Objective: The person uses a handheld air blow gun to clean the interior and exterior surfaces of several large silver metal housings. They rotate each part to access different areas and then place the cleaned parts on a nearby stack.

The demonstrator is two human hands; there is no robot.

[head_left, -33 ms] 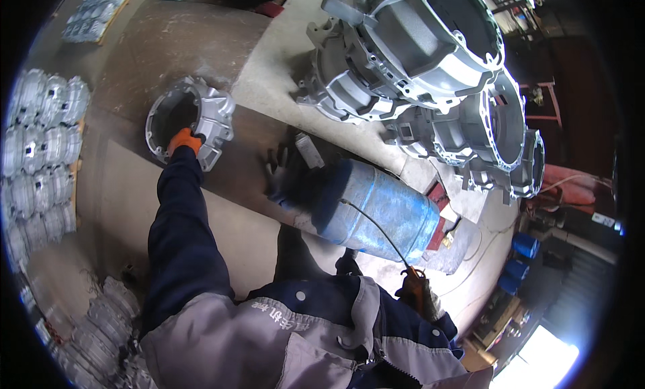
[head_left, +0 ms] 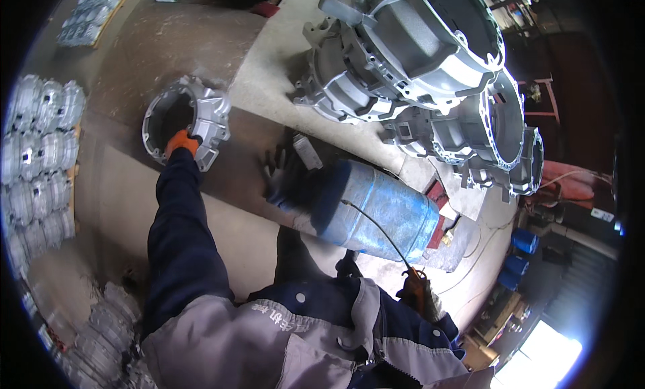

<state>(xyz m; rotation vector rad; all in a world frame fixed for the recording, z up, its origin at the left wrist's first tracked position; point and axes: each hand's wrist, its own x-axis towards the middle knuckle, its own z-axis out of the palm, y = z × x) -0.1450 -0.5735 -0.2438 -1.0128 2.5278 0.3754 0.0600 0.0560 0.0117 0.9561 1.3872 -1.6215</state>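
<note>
My left hand [head_left: 183, 143], in an orange glove, reaches out with its fingers closed over the lower rim of a silver cast-metal housing [head_left: 211, 123]. The ring-shaped housing stands on the brown surface, its round opening facing left; my fingertips inside it are partly hidden. Close to my body, my right hand [head_left: 426, 303] is wrapped around an orange-handled spray gun [head_left: 414, 281]. The gun's long thin dark tube [head_left: 376, 229] points up and left across a blue drum [head_left: 383, 207]. Part of the right hand is in shadow.
Large metal housings [head_left: 430, 46] are stacked at the upper right. A dark glove [head_left: 274, 170] and a small pale box [head_left: 308, 151] lie beside the drum. Stacked castings [head_left: 40, 154] line the left side. Thin hoses cross the floor at right.
The view has shifted very slightly. My left hand stays on the housing and my right hand keeps its hold on the spray gun.
</note>
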